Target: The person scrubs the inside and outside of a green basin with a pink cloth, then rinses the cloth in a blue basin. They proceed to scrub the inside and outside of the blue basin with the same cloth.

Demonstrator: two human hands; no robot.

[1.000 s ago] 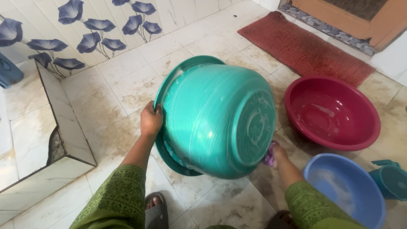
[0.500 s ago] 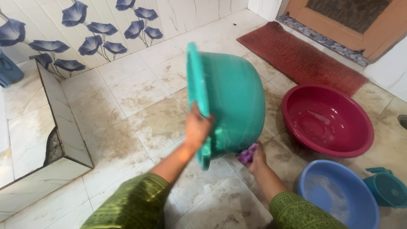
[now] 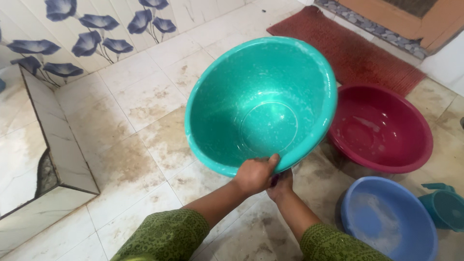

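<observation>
the big basin (image 3: 261, 104) is teal green, flecked inside with whitish soap streaks. the basin (image 3: 382, 128) beside it is dark red, and the basin (image 3: 386, 222) nearer the person is light blue with a pale smear inside. a small teal container (image 3: 444, 205) shows at the edge. the sleeves (image 3: 164, 237) are olive green with a fine darker pattern. the floor tiles (image 3: 145, 101) are off-white with brown stains; the wall tiles (image 3: 92, 41) carry blue-violet flowers on white. the mat (image 3: 348, 48) is rust red.

Left hand (image 3: 255, 175) gripping teal basin (image 3: 261, 104) rim, red basin (image 3: 382, 130) beside
</observation>
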